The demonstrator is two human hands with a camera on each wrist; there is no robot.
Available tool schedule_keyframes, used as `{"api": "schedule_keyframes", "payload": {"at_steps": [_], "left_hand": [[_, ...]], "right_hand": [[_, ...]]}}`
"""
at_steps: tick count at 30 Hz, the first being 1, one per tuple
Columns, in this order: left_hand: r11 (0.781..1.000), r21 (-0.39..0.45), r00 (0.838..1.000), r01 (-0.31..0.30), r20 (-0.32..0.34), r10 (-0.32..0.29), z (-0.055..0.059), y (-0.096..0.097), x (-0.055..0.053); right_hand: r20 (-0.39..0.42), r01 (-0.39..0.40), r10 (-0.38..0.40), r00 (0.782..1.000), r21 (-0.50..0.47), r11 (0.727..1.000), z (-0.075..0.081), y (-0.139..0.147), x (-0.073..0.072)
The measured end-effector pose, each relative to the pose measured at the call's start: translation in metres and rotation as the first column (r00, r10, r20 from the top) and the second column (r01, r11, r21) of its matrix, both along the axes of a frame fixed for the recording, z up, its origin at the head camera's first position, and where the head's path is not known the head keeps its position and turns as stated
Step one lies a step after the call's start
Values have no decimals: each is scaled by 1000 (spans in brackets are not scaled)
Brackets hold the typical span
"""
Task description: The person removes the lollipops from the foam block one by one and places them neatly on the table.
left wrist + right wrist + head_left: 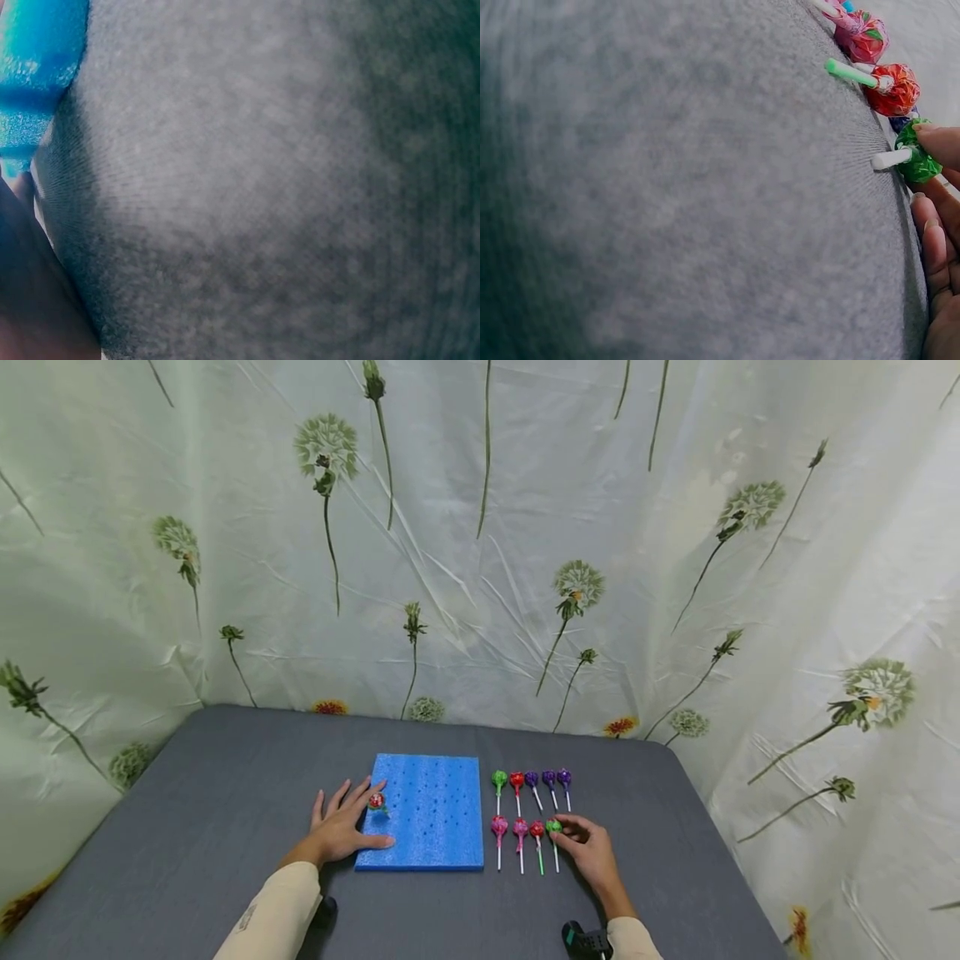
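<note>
My left hand [341, 827] lies with spread, straight fingers over the left edge of a blue foam board [442, 852] dotted with rows of small holes. Between its thumb and fingers, a lollipop with a red and green wrapper [377, 801] stands at the board's left side. In the left wrist view, only a strip of the hand [37, 285] and the board's edge [41, 52] show. To the right, my right hand [592, 853] pinches the head of a green lollipop [553, 827] between thumb and fingers. Its white stick [891, 160] points away from the hand in the right wrist view.
Two rows of lollipops lie right of the board, including a pink one [498, 827], a red one [517, 781] and a purple one [564, 778]. A grey cloth [420, 918] covers the table. Behind it hangs a pale flower-print curtain [480, 568].
</note>
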State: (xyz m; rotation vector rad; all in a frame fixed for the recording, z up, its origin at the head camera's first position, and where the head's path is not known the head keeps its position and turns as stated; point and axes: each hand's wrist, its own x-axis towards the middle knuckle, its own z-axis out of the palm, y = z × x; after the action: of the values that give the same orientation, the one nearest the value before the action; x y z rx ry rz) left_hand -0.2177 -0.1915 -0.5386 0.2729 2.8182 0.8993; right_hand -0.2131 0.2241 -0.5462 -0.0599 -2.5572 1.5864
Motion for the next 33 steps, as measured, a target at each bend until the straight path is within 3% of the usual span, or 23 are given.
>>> {"api": "schedule_keyframes", "payload": {"at_steps": [15,24,30,33], "left_hand": [[1000,22,1000,-5,-23,5,-1,-1,-1],[1000,22,999,10,41,-11,7,0,3],[1000,-4,999,3,48,-3,12,2,2],[1000,3,999,2,44,-3,8,1,1]], "right_hand": [[-41,-15,13,999,-29,999,0,-1,1],[-35,23,-23,999,2,1000,-4,-1,3],[-44,32,-34,998,-39,999,3,-3,5],[-70,38,-43,997,-67,997,3,-3,6]]}}
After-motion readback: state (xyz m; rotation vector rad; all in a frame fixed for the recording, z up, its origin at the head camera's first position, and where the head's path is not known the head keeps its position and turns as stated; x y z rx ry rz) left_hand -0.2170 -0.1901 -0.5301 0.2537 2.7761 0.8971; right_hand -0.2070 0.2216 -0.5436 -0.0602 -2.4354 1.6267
